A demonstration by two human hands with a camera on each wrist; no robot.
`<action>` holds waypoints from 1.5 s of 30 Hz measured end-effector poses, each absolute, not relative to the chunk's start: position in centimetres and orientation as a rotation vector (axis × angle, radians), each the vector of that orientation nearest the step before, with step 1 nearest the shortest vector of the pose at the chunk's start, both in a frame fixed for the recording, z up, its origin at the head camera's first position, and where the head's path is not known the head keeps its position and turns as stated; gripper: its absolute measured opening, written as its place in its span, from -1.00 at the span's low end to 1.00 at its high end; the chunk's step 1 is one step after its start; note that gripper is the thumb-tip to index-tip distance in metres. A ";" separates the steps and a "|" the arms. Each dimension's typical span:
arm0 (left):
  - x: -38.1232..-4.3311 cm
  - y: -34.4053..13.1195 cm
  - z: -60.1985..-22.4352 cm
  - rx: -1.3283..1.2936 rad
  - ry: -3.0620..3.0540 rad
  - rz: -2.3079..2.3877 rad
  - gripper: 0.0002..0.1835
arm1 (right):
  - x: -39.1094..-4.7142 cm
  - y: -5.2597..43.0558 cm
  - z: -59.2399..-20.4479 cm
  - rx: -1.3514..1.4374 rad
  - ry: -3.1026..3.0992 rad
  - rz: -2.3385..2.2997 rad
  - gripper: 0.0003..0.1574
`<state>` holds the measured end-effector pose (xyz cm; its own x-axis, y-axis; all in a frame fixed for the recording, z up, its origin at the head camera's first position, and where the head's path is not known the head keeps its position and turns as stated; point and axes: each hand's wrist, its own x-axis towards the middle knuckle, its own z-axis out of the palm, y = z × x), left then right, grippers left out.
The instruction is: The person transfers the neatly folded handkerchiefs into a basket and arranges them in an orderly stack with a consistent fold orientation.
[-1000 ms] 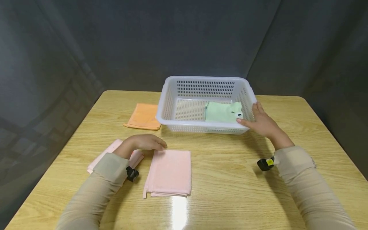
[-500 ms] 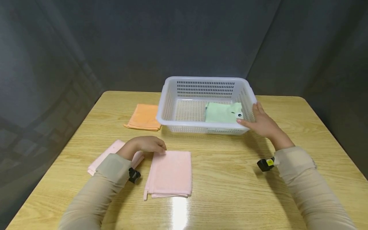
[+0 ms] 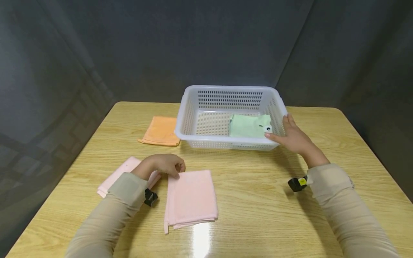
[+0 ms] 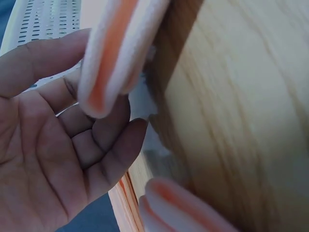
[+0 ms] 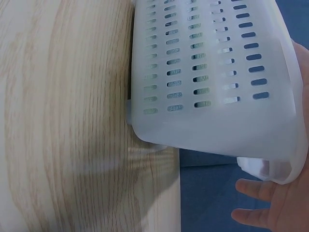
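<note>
A folded pink towel [image 3: 193,197] with a small hanging loop lies near the middle of the table. My left hand [image 3: 164,164] pinches its upper left corner between thumb and fingers; in the left wrist view the folded edge [image 4: 113,58] rises between them, orange-tinted within the fold. Under my left forearm lies a second pink towel [image 3: 120,173], partly hidden. My right hand [image 3: 295,140] rests on the near right corner of a white plastic basket [image 3: 209,138], its fingers straight on the side rim and the thumb over the front rim. Inside the basket sits a folded green towel [image 3: 246,125] with an eye design.
Left of the basket is a folded orange towel [image 3: 160,130], its right edge tucked close by the basket wall. The wooden table [image 3: 258,200] ends at a dark curtain [image 3: 226,43] behind and at both sides.
My left hand has gone from lying over the pink towel's upper left corner to pinching it. The towel has turned slightly and shifted toward me. My right hand and the basket have stayed put.
</note>
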<state>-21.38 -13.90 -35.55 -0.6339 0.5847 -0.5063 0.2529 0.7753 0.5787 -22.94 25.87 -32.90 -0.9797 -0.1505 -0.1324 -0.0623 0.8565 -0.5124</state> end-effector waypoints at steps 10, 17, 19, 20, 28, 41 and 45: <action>-21.4 -13.8 -35.8 0.667 2.232 0.577 -0.85 | -23.0 26.1 -33.1 -0.162 2.868 -0.781 0.31; -21.5 -13.8 -35.8 0.685 2.274 0.623 -0.83 | -23.0 26.1 -33.0 -0.164 2.874 -0.780 0.31; -21.5 -13.9 -35.7 0.679 2.282 0.638 -0.84 | -23.1 26.1 -33.0 -0.165 2.873 -0.784 0.31; -21.5 -13.9 -35.6 0.684 2.288 0.638 -0.85 | -23.1 26.1 -33.0 -0.167 2.872 -0.788 0.31; -21.6 -14.2 -35.3 0.772 2.334 0.671 -0.87 | -23.3 25.8 -32.8 -0.182 2.872 -0.787 0.31; -21.8 -14.1 -35.7 0.865 2.361 0.754 -0.88 | -22.8 26.1 -33.2 -0.172 2.871 -0.816 0.31; -21.7 -14.3 -35.3 0.851 2.397 0.811 -0.90 | -22.9 25.9 -33.1 -0.175 2.878 -0.811 0.31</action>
<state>-21.74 -14.27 -35.33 -0.6985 0.6794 -0.2250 0.4030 0.6332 0.6608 -22.94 25.93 -33.08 -0.9824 -0.1515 -0.1091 -0.0722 0.8474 -0.5261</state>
